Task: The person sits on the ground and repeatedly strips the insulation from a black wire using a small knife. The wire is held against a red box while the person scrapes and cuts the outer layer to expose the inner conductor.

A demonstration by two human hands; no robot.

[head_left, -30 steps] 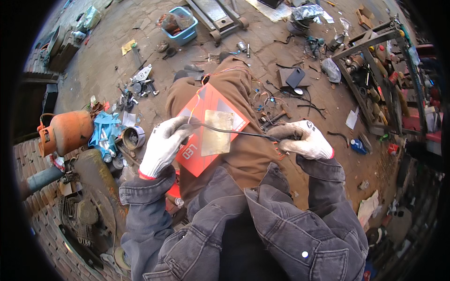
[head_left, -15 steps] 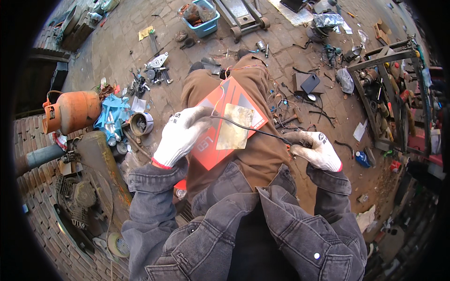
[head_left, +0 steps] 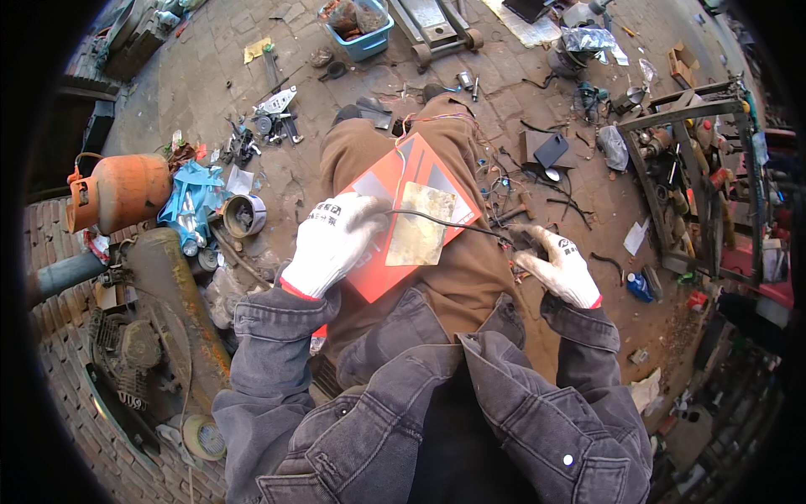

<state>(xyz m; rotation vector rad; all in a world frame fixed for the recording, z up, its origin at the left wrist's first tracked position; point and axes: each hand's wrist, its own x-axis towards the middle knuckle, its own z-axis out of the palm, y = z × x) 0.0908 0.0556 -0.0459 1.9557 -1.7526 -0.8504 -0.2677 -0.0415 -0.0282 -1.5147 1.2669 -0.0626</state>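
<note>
My left hand (head_left: 336, 239), in a white work glove, is closed on a thin black wire (head_left: 453, 224) near its left end. The wire runs right across a worn, stained rectangular plate (head_left: 420, 231), which lies on an orange and grey box (head_left: 374, 281) on my lap. My right hand (head_left: 558, 267), gloved too, is at the wire's right end. Its thumb and forefinger are spread apart, with the wire's end at the gap between them. A thin pale wire (head_left: 400, 172) trails over the box toward my knees.
At left are an orange gas cylinder (head_left: 130, 191), a blue plastic bag (head_left: 191, 206) and a can (head_left: 244, 216). A blue basket (head_left: 367, 44) and a trolley jack (head_left: 428, 25) stand ahead. On the right, a phone (head_left: 552, 150) rests on a box near a metal rack (head_left: 651, 181).
My right thumb and forefinger have parted around the wire's end. My left hand has turned slightly, showing more of its back, and still holds the wire. The box remains on my lap.
</note>
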